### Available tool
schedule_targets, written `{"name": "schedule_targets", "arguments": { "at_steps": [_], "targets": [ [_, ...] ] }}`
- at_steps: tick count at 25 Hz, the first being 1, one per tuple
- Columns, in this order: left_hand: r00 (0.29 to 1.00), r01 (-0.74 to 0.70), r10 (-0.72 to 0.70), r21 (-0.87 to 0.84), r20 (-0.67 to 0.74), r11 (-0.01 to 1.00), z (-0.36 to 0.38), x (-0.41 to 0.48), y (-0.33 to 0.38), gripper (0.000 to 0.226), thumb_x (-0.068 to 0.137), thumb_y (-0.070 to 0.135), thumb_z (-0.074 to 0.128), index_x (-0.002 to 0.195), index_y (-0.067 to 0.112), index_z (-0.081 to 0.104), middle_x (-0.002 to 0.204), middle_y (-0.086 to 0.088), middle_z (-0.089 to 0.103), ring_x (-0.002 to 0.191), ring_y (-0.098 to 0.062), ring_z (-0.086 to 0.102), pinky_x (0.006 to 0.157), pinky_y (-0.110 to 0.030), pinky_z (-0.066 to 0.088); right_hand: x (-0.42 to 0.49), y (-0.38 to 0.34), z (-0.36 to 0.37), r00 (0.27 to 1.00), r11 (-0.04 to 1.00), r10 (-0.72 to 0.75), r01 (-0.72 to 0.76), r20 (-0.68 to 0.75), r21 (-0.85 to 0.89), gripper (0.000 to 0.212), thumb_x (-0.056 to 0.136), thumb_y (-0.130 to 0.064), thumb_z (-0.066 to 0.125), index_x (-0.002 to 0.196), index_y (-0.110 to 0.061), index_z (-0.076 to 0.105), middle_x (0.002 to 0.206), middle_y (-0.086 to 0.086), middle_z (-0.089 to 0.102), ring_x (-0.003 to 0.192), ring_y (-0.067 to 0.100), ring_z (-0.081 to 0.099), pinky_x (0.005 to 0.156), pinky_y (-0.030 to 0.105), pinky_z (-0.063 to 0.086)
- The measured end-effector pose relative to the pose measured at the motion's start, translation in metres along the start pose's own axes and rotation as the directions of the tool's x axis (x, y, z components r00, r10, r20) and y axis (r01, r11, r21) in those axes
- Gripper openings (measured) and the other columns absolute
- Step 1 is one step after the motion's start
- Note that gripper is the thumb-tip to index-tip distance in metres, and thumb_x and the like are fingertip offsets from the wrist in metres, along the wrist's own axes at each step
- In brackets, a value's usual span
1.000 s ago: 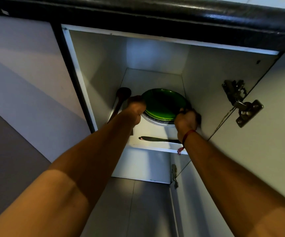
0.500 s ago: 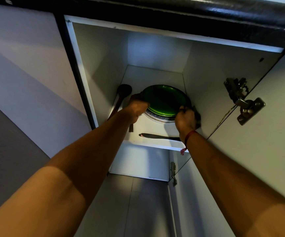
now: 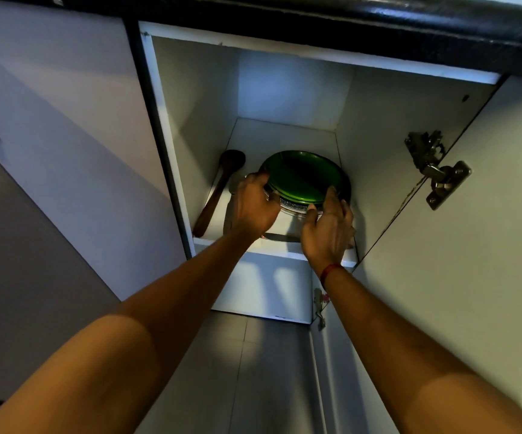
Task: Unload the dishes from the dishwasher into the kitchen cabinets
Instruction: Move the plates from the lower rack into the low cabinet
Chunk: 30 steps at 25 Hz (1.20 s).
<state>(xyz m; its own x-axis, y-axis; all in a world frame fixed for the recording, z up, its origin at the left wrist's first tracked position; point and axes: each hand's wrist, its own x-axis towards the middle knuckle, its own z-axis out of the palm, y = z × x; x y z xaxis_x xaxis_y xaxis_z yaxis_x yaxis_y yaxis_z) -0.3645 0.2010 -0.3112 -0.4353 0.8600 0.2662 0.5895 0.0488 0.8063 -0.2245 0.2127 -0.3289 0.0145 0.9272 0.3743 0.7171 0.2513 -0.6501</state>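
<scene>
On the cabinet shelf, the left hand and right hand seem loosely open beside the stacked plates; next, fetch more dishes.

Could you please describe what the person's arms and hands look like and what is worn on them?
Both forearms are bare, with no sleeves in view. The left hand wears nothing that shows. The right hand has a thin red thread band around its wrist. No rings, gloves or watch are visible on either hand.
</scene>
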Motion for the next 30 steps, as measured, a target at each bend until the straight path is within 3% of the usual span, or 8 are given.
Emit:
{"name": "schedule_targets", "arguments": {
  "at_steps": [3,6,10,15,20,26,30],
  "targets": [
    [0.995,-0.087,0.09,0.073,-0.031,0.994,-0.002,-0.025,-0.003,0.053,0.085,0.012,0.061,0.137,0.016,0.052,0.139,-0.008,0.053,0.129,-0.029,0.045,0.104,-0.04,0.042,-0.024,-0.001,-0.002,1.0,1.0,-0.017,0.017,0.021,-0.002,0.053,0.098,-0.018,0.049,0.148,-0.009,0.033,0.151,0.008,0.04,0.142,0.029,0.027,0.109,0.046,0.028],
    [0.983,-0.163,0.173,0.146,-0.057,0.976,-0.005,-0.058,-0.005,0.057,0.086,0.012,0.06,0.142,0.016,0.046,0.147,-0.008,0.044,0.136,-0.03,0.037,0.107,-0.04,0.035,-0.054,0.002,-0.007,0.999,0.999,-0.042,0.043,0.028,-0.024,0.052,0.099,-0.019,0.046,0.148,-0.01,0.032,0.152,0.006,0.037,0.144,0.027,0.024,0.109,0.047,0.028],
    [0.975,-0.217,0.223,0.177,-0.017,0.96,-0.006,-0.107,-0.014,0.06,0.085,0.011,0.061,0.143,0.012,0.044,0.15,-0.013,0.039,0.139,-0.033,0.031,0.11,-0.043,0.033,-0.101,0.017,-0.018,0.994,0.991,-0.105,0.108,0.036,-0.073,0.053,0.099,-0.022,0.046,0.149,-0.01,0.032,0.153,0.007,0.036,0.144,0.026,0.024,0.11,0.048,0.026],
    [0.971,-0.237,0.238,0.17,0.01,0.957,-0.004,-0.193,-0.022,0.067,0.079,0.024,0.052,0.144,0.015,0.042,0.153,-0.009,0.034,0.138,-0.031,0.034,0.102,-0.048,0.042,-0.169,0.044,-0.042,0.99,0.982,-0.142,0.144,0.026,-0.124,0.055,0.098,-0.024,0.047,0.149,-0.01,0.031,0.153,0.008,0.036,0.144,0.029,0.025,0.107,0.049,0.029],
    [0.957,-0.289,0.28,0.204,0.074,0.935,-0.012,-0.266,-0.004,0.071,0.08,0.028,0.052,0.148,0.02,0.034,0.157,-0.008,0.027,0.141,-0.032,0.027,0.105,-0.055,0.038,-0.231,0.053,-0.08,0.972,0.96,-0.234,0.233,0.011,-0.155,0.056,0.098,-0.026,0.048,0.149,-0.01,0.032,0.155,0.008,0.033,0.143,0.03,0.026,0.106,0.048,0.032],
    [0.951,-0.308,0.304,0.219,0.054,0.926,-0.04,-0.34,0.029,0.076,0.083,0.019,0.062,0.151,0.022,0.027,0.16,-0.004,0.019,0.145,-0.027,0.019,0.111,-0.045,0.033,-0.289,0.048,-0.137,0.951,0.94,-0.307,0.297,-0.036,-0.168,0.055,0.097,-0.027,0.045,0.148,-0.009,0.033,0.155,0.008,0.033,0.143,0.029,0.027,0.109,0.045,0.031],
    [0.942,-0.335,0.323,0.254,0.087,0.907,-0.052,-0.365,0.05,0.077,0.087,0.02,0.061,0.152,0.024,0.021,0.161,-0.002,0.012,0.148,-0.026,0.011,0.115,-0.047,0.026,-0.308,0.047,-0.172,0.929,0.903,-0.37,0.356,-0.014,-0.24,0.057,0.098,-0.036,0.034,0.15,-0.011,0.029,0.157,0.006,0.027,0.145,0.027,0.023,0.113,0.043,0.026]
  ]
}}
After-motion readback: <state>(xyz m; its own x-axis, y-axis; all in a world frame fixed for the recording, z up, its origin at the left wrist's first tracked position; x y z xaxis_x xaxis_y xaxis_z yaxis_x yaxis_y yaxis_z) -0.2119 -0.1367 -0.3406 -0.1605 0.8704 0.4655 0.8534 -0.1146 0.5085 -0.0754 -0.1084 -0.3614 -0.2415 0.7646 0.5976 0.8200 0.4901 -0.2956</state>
